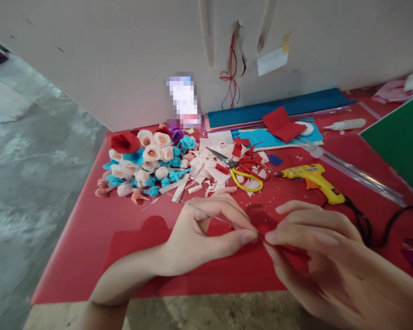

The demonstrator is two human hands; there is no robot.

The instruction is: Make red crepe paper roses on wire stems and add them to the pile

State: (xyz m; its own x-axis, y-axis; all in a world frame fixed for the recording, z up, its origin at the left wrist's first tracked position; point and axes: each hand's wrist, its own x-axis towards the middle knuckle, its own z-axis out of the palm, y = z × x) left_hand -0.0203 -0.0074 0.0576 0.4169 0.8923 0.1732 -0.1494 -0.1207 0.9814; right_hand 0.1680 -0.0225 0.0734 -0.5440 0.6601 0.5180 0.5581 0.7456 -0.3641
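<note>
A thin metal wire runs from the upper left into a pinch between the thumb and forefinger of my left hand. Its end comes out at those fingertips. Right beside it, the thumb and forefinger of my right hand are pressed together, almost touching the left fingertips. Something red shows under the right fingers; whether it is held paper or the surface behind cannot be made out. Below both hands lies red crepe paper on the red tabletop.
Paper flowers cluster at the back left. Scissors rest on paper scraps. Rightward lie a yellow glue gun with black cord, clear glue sticks, a white bottle and folded blue paper. A phone leans against the wall.
</note>
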